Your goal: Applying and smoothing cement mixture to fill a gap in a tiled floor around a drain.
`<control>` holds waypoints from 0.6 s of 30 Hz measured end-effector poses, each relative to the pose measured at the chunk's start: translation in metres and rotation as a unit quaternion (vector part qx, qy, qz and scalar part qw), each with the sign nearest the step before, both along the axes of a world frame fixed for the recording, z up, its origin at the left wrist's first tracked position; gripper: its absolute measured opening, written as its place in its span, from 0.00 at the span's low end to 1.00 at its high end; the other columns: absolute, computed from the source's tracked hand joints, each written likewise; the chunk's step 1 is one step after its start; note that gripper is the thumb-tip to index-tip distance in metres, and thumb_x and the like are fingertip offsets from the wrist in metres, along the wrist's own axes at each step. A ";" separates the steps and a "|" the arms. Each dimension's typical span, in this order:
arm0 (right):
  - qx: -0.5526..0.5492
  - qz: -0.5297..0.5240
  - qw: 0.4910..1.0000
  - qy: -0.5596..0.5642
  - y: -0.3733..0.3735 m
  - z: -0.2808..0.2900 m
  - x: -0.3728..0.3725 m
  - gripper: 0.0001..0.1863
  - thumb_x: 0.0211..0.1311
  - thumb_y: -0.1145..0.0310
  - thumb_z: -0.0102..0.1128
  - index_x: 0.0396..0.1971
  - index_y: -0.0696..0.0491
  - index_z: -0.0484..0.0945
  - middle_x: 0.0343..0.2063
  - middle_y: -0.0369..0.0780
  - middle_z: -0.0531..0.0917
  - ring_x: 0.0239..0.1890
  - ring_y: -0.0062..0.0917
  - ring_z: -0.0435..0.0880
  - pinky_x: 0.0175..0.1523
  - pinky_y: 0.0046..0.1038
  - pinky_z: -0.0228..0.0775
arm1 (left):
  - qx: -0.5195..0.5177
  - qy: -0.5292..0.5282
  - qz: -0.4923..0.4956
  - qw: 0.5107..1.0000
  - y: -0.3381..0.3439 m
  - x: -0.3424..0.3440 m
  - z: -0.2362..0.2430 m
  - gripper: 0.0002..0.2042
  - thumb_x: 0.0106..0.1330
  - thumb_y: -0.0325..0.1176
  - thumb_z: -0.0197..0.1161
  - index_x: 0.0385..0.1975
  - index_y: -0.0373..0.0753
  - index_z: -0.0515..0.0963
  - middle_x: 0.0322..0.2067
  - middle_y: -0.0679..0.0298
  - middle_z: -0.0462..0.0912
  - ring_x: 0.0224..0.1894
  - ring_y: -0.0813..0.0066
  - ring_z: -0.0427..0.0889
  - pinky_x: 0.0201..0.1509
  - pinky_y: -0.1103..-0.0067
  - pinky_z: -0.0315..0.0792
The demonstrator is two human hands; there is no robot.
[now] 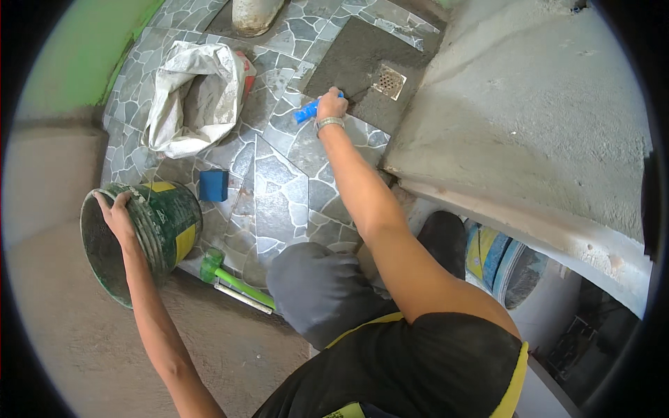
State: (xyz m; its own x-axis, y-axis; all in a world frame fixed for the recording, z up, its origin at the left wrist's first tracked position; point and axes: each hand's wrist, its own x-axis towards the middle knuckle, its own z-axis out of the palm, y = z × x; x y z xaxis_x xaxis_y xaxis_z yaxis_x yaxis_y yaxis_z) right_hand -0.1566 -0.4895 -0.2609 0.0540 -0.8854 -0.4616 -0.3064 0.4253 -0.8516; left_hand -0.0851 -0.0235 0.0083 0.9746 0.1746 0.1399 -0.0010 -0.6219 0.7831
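Note:
My right hand (332,104) is wrapped round the blue handle of a trowel (305,113). Its thin metal part reaches over a patch of grey mortar (355,52) and is hard to make out there. A square perforated floor drain (389,82) sits in that patch, just right of my hand. On the left, my left hand (118,216) grips the rim of a dark green bucket (162,223) with yellow patches. The bucket is tilted, its mouth facing left, and its contents are mostly hidden.
An open white sack (164,115) of grey powder stands on the stone-patterned tiles (279,191). Near it lie a blue block (213,186) and a green mallet (244,285). A pipe stub (252,15) rises at the back. A rough cement wall (516,104) and another bucket (491,261) are on the right.

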 end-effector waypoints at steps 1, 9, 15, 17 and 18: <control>0.038 0.000 0.998 -0.044 -0.001 0.002 0.004 0.33 0.60 0.52 0.47 0.43 0.75 0.68 0.43 0.67 0.76 0.49 0.56 0.77 0.56 0.45 0.67 | -0.026 0.054 0.007 0.998 0.001 0.000 0.001 0.42 0.52 0.25 0.61 0.69 0.27 0.50 0.56 0.54 0.71 0.47 0.72 0.73 0.55 0.82 0.66; -0.036 0.032 0.999 0.007 -0.038 0.043 0.052 0.32 0.64 0.52 0.42 0.42 0.75 0.69 0.42 0.67 0.76 0.49 0.57 0.77 0.55 0.46 0.67 | -0.060 0.047 0.002 0.997 -0.003 -0.001 0.004 0.41 0.52 0.23 0.59 0.70 0.27 0.49 0.56 0.54 0.70 0.48 0.69 0.73 0.55 0.81 0.66; -0.024 0.034 0.999 -0.024 -0.043 0.063 0.043 0.33 0.64 0.51 0.43 0.43 0.74 0.69 0.46 0.67 0.74 0.50 0.56 0.76 0.57 0.46 0.65 | -0.027 0.038 -0.004 0.999 -0.006 -0.002 0.007 0.42 0.52 0.24 0.59 0.70 0.27 0.48 0.61 0.51 0.66 0.53 0.66 0.70 0.59 0.80 0.63; -0.016 0.004 1.000 -0.025 -0.040 0.058 0.042 0.34 0.63 0.50 0.43 0.44 0.74 0.68 0.46 0.66 0.74 0.51 0.55 0.76 0.57 0.46 0.65 | -0.041 0.059 0.001 0.997 -0.005 -0.001 0.006 0.42 0.53 0.26 0.60 0.70 0.27 0.49 0.62 0.52 0.64 0.57 0.65 0.68 0.61 0.80 0.61; -0.015 0.006 0.999 -0.032 -0.039 0.054 0.044 0.34 0.63 0.50 0.43 0.44 0.74 0.68 0.46 0.66 0.74 0.51 0.55 0.76 0.57 0.46 0.65 | -0.052 0.053 0.001 0.997 -0.004 -0.001 0.006 0.42 0.53 0.26 0.60 0.70 0.27 0.49 0.62 0.52 0.64 0.57 0.65 0.68 0.61 0.80 0.61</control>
